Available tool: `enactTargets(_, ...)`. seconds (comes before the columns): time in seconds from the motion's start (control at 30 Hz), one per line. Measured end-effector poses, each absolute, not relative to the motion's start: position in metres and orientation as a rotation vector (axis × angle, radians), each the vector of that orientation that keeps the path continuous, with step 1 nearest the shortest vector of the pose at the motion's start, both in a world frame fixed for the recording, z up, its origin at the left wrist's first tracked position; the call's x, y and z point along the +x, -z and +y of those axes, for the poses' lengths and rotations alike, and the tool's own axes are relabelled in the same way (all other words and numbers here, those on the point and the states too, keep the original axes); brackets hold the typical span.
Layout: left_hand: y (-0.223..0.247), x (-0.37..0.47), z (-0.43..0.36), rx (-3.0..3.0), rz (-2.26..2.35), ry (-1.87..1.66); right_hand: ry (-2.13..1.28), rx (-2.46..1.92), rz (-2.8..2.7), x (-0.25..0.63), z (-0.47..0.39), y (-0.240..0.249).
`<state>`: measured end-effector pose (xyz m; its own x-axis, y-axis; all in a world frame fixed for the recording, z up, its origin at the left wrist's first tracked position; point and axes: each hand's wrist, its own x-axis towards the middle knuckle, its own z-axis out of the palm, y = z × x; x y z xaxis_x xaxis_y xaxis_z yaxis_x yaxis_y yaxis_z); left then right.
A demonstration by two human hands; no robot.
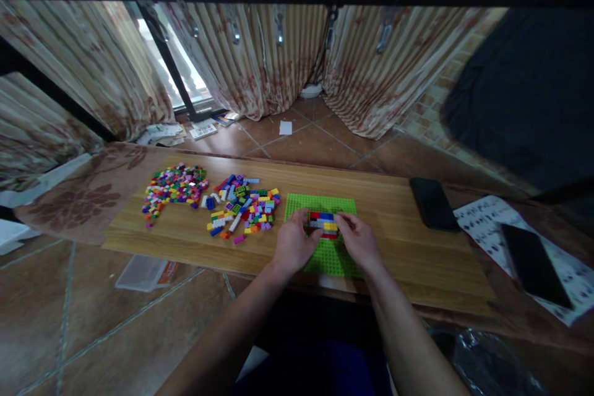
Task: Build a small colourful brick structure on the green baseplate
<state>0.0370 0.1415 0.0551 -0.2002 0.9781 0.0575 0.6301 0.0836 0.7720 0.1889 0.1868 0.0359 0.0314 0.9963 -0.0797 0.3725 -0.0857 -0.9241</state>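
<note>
A green studded baseplate (341, 258) lies on the wooden board. On its middle stands a small block of toy building bricks (323, 224) in red, blue, grey and yellow. My left hand (297, 241) curls round the left side of this brick block, thumb and fingers against it. From the right, my right hand (359, 240) grips the opposite side with its fingertips near the yellow and blue bricks. The fingers hide parts of the block's ends.
Left of the baseplate lie a pile of larger mixed bricks (245, 207) and a pile of small colourful pieces (175, 189). A black phone (434, 204) rests at the board's right end. Beyond it are a printed sheet (487, 213) and another dark device (536, 265).
</note>
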Motion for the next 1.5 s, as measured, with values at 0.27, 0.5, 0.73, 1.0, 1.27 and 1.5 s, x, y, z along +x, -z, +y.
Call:
enactTargets(0.27,-0.056,0.044,0.143,1.745,2.028,-0.856,-1.080,-1.536,-1.427,0.192,0.185,-0.030)
enactTargets(0.5,-0.060,0.044,0.139,1.902,2.045,-0.772,-1.017,-1.530,-1.463,0.192,0.184,-0.027)
enactTargets(0.73,-0.068,0.030,0.133,1.954,2.032,-0.841,-1.042,-1.541,-1.458,0.193,0.184,-0.024)
enactTargets(1.0,-0.074,-0.054,0.129,1.946,2.297,-1.001,-1.055,-1.533,-1.453,0.195,0.183,-0.020)
enactTargets(1.27,-0.060,-0.099,0.133,1.956,2.585,-0.775,-1.030,-1.563,-1.445,0.195,0.183,-0.019)
enactTargets(1.5,-0.065,-0.068,0.112,1.898,2.356,-1.133,-1.017,-1.541,-1.427,0.193,0.181,-0.020)
